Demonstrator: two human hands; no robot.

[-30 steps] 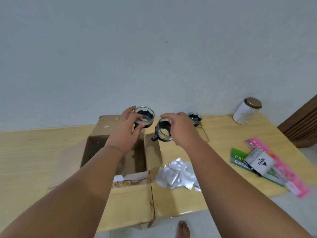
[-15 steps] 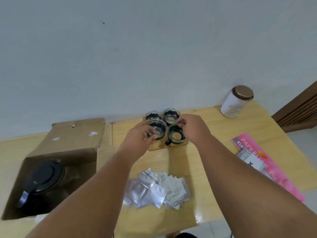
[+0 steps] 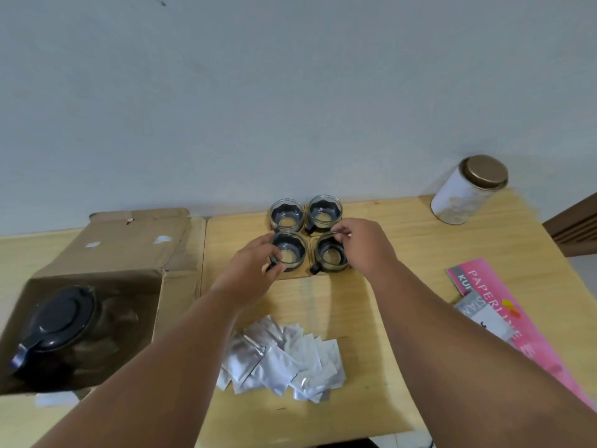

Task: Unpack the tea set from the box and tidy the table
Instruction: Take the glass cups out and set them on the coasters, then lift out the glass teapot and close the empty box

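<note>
Four glass cups with black holders stand in a square on a wooden tray (image 3: 308,274) at the back of the table. My left hand (image 3: 250,273) grips the near left cup (image 3: 289,252) by its side. My right hand (image 3: 365,244) pinches the rim of the near right cup (image 3: 331,255). The far left cup (image 3: 287,215) and far right cup (image 3: 324,212) stand untouched behind them. At the left the open cardboard box (image 3: 106,253) holds a dark teapot (image 3: 55,324) with a black lid.
A pile of silver foil sachets (image 3: 284,357) lies on the table near me. A white tin with a brown lid (image 3: 468,190) stands at the back right. Pink and grey printed packets (image 3: 504,315) lie along the right edge.
My hands carried two cups from above the box to the right and set them on the tray in front of the other two. The view shifted right, showing the teapot in the box.
</note>
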